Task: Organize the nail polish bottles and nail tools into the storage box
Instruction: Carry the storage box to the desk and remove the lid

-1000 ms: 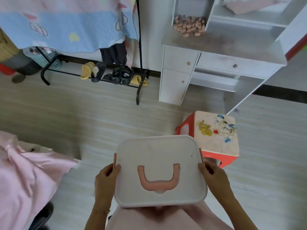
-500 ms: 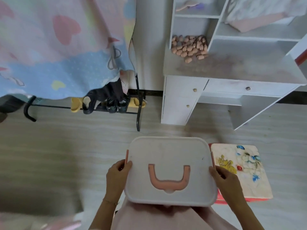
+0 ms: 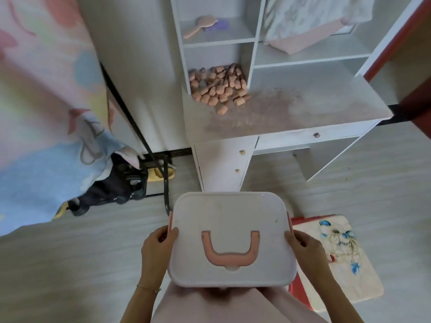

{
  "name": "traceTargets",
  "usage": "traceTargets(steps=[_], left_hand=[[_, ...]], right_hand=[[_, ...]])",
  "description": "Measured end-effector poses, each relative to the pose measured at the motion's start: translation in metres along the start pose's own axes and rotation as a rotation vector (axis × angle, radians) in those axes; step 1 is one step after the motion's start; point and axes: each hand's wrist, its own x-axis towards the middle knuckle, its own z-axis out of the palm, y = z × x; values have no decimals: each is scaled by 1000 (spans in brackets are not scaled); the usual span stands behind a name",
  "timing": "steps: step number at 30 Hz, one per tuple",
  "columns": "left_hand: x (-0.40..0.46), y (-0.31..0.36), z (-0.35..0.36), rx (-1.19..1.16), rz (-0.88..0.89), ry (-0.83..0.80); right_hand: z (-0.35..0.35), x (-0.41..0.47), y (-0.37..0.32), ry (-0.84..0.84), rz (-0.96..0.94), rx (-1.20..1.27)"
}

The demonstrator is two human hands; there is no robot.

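At lower centre we see the closed white storage box (image 3: 231, 238) with its pink handle (image 3: 230, 249) folded flat, gripped at either side by the left hand (image 3: 155, 250) and right hand (image 3: 307, 251) — pink bottles (image 3: 218, 88) heaped on the desk (image 3: 291, 108) above.

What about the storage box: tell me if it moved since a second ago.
Yes. The storage box moved forward, toward the white desk and past the stool.

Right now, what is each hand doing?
Left hand: grips the storage box at its left side.
Right hand: grips its right side.
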Motion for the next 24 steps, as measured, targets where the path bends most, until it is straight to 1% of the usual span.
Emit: traceTargets(steps=[3, 8, 13, 19, 24], left_hand=[[27, 38, 17, -6, 8, 17], [74, 112, 41, -15, 96, 66], [103, 175, 56, -120, 171, 81], [153, 242, 85, -164, 284, -13], [207, 277, 120, -157, 283, -144]], right_hand=[[-12, 42, -23, 25, 0, 20], [-31, 108, -76, 90, -37, 91], [-52, 152, -121, 144, -81, 158], [-70, 200, -158, 272, -109, 239], [-85, 246, -181, 387, -64, 223]])
